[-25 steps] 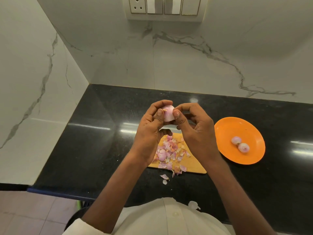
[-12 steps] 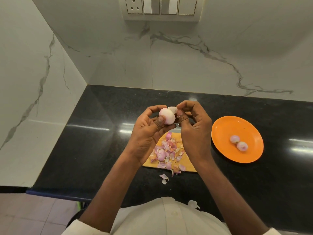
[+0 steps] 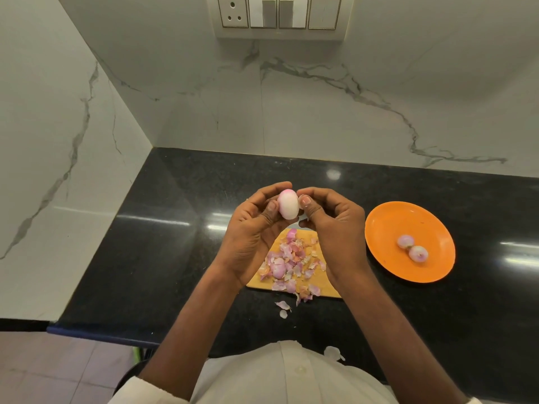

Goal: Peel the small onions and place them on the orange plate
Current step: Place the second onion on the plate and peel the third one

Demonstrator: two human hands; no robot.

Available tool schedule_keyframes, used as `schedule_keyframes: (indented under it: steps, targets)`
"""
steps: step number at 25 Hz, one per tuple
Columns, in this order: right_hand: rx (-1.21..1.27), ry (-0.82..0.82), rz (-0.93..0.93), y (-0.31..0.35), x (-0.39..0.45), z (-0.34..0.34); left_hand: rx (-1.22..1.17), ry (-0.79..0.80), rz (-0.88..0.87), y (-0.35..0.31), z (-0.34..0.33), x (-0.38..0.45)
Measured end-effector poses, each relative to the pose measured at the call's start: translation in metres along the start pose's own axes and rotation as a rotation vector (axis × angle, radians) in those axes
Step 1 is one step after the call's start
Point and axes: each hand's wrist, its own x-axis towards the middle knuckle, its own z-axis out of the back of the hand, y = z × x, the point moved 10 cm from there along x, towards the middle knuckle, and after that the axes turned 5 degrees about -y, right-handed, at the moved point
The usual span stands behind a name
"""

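A small, pale, mostly peeled onion (image 3: 288, 205) is held up above the counter. My left hand (image 3: 253, 232) grips it between thumb and fingers. My right hand (image 3: 332, 225) meets it from the right, thumb and fingertips pinching at its side. Below my hands lies a wooden cutting board (image 3: 320, 282) covered with purple onion skins (image 3: 291, 258) and one unpeeled onion (image 3: 278, 267). To the right sits the orange plate (image 3: 388, 228) holding two peeled onions (image 3: 411, 248).
The black counter (image 3: 175, 246) ends at a front edge near my body and meets marble walls at the back and left. Loose skin bits (image 3: 283, 308) lie in front of the board. A switch panel (image 3: 278, 13) is on the back wall.
The onion has been turned in my hands and shows more bare white surface. My right thumb has come back against its right side. The plate's onions have not moved.
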Motion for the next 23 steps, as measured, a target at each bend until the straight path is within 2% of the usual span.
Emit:
schedule_keyframes:
  steps: [4, 8, 11, 16, 23]
  targets:
    - [0.012, 0.101, -0.02, 0.0, -0.003, -0.011, -0.026, -0.009, 0.009, 0.004, 0.003, -0.002]
    - [0.064, 0.016, -0.013, -0.002, -0.003, -0.006, -0.071, -0.072, 0.023, 0.009, 0.01, -0.002]
    - [-0.038, 0.003, 0.047, -0.003, -0.001, -0.004, -0.088, -0.078, 0.044, 0.013, 0.01, -0.002]
    - [-0.229, 0.042, 0.274, 0.011, 0.001, 0.0, -0.024, -0.022, 0.031, 0.012, 0.012, 0.001]
    - [-0.222, 0.114, 0.238, -0.005, 0.008, -0.007, 0.241, -0.058, -0.091, 0.001, 0.018, 0.003]
